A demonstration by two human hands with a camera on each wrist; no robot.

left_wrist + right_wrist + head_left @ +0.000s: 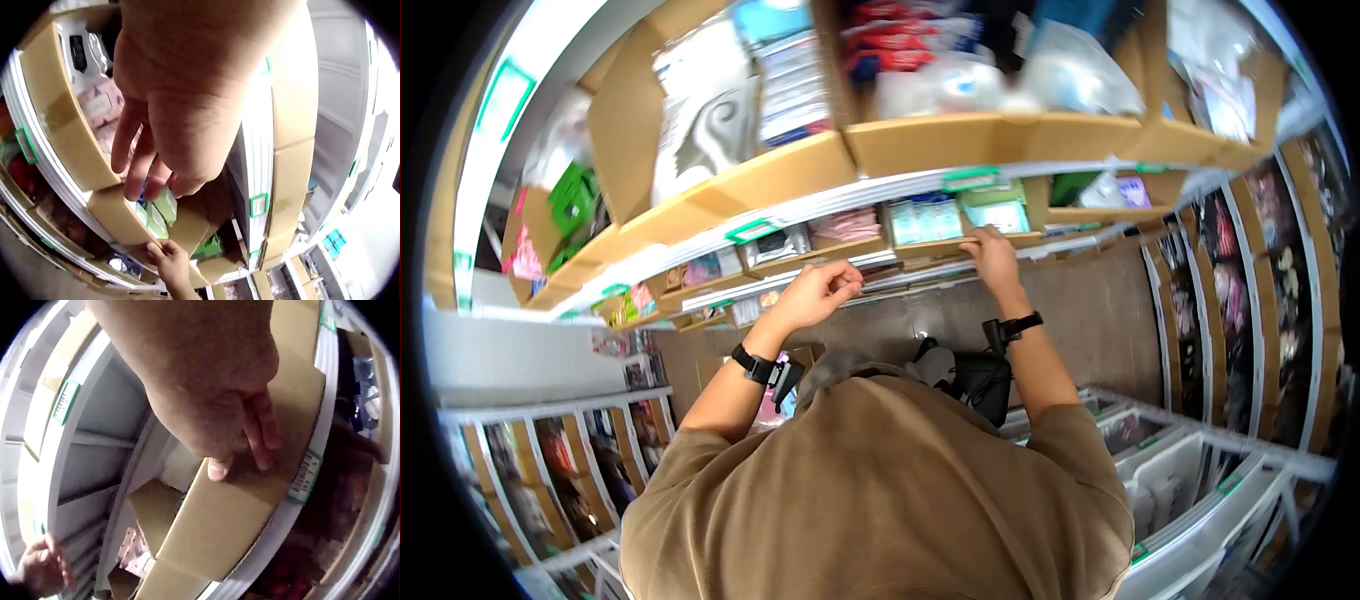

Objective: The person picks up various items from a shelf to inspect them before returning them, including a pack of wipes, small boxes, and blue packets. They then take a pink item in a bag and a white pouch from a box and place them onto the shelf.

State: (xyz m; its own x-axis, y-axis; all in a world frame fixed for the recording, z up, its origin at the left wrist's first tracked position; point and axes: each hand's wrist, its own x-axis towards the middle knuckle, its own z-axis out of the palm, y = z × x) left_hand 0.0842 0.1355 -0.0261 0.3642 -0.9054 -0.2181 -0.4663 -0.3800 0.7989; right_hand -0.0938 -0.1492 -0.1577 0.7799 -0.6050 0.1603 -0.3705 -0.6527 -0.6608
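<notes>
Treat the cardboard box (215, 519), just right of upper centre in the head view, as probably light and stiff though bendable, gripping it at the front, where the right hand (997, 265) pinches it; the left hand (812, 297) hovers empty, loosely curled.

Head: high, facing forward and down
Left wrist: close along left hand (181, 125)
Right wrist: close along right hand (215, 412)
Both wrists see: cardboard box (215, 531)

Floor (1095, 310): grey-brown, faintly glossy. Right-hand shelving (1308, 300): white-edged, tiered. Left-hand shelving (550, 409): similar, multiple tiers. Label holders (505, 100): green-framed.
</notes>
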